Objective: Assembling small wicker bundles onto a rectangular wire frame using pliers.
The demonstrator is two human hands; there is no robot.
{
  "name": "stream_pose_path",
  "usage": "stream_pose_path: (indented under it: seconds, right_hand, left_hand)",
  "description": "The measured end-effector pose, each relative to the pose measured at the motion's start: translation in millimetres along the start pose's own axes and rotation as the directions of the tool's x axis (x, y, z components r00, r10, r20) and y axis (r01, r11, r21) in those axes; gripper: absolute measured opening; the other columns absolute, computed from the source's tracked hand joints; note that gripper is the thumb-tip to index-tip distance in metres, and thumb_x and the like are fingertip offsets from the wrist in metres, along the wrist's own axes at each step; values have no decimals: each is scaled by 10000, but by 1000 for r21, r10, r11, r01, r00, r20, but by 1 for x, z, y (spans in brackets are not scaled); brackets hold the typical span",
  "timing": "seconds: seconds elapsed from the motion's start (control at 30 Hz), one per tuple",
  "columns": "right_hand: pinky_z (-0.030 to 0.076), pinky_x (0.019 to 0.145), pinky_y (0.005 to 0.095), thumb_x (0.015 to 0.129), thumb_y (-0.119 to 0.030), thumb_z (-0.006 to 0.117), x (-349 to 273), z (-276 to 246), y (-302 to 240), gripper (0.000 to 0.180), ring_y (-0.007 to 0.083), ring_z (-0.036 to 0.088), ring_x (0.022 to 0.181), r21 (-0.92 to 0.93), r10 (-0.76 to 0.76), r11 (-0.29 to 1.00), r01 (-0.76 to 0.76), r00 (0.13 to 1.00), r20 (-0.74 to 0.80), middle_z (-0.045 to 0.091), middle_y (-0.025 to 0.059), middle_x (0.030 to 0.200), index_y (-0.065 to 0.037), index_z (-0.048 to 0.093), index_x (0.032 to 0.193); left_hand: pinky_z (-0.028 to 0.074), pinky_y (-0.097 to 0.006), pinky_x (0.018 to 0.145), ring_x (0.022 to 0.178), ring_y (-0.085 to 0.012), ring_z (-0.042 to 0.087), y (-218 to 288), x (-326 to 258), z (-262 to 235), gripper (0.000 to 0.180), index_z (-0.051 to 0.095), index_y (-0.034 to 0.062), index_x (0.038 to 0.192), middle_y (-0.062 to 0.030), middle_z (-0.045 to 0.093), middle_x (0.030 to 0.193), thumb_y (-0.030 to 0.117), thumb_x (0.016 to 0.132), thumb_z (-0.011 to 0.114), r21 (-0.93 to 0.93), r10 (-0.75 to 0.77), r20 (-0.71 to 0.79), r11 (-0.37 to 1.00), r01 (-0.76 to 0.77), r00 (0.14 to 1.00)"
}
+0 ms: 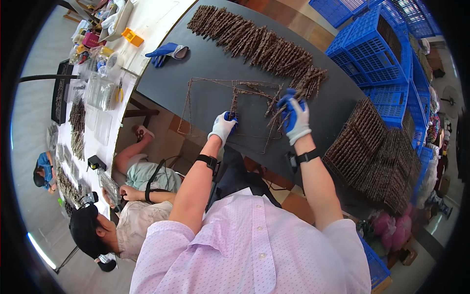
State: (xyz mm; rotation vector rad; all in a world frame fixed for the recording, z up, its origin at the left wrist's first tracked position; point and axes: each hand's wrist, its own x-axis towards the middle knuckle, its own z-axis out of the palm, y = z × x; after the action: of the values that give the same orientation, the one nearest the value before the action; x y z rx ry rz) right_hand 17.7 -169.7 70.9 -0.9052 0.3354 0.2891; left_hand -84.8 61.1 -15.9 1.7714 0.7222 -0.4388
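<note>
Both hands wear white gloves with blue palms and fingertips. My left hand (224, 126) is closed at the near side of a thin brown frame (189, 100), with its fingers around a short upright twig bundle (234, 104). The frame is roughly rectangular and lies flat on the dark table (161, 93). To the right, my right hand (296, 120) is bent over some brown twigs (275, 119) at the frame's right side and looks closed on them; motion blurs its fingers. Just beyond that hand, loose twig bundles (309, 81) lie in a heap.
A long row of twig bundles (254, 41) runs along the far edge, near a blue-and-white glove (168, 52). Stacked twig panels (372, 152) and blue crates (372, 54) stand at right. Beside a white table (126, 93) at left sits another person (142, 215).
</note>
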Motion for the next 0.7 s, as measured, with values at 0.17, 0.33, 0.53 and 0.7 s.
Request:
stream_pose_path:
  seconds: [0.17,0.33,0.53,0.7]
  right_hand:
    - [522,693,304,870,-70,688,96,-36,-48,184,164,639,750,-482,-231,871,96,946,-228,663,54,879,-42,628,1041]
    - [501,862,417,861,-209,720,142,-26,-68,404,276,639,956,-964,-465,222,-146,853,-237,667,127,1103,-30,605,1205]
    - [392,1035,488,838,-189,649,91,17,-67,390,300,502,1239,-463,115,-654,598,684,721,545,98,1334,-209,613,1225]
    - [219,1169,509,945,-244,527,77,14,-30,407,300,272,1471,60,618,-750,659,665,418,311,77,1596,-281,574,1348]
  left_hand:
    - [500,-278,686,767,-114,623,8,-1,5,207,686,28,1076,-35,707,895,75,877,654,51,17,-29,999,-15,999]
    - [502,-287,701,779,-123,628,1,0,6,207,685,22,1071,-37,710,899,74,873,657,23,51,-52,998,-50,997]
    - [503,-292,728,805,-127,631,-2,-6,-7,209,683,20,1072,-45,715,908,75,872,659,59,69,-89,996,-64,994]
    - [506,-313,743,801,-164,643,10,-10,-4,219,686,29,1071,-74,719,911,81,859,666,64,44,-57,997,-40,997]
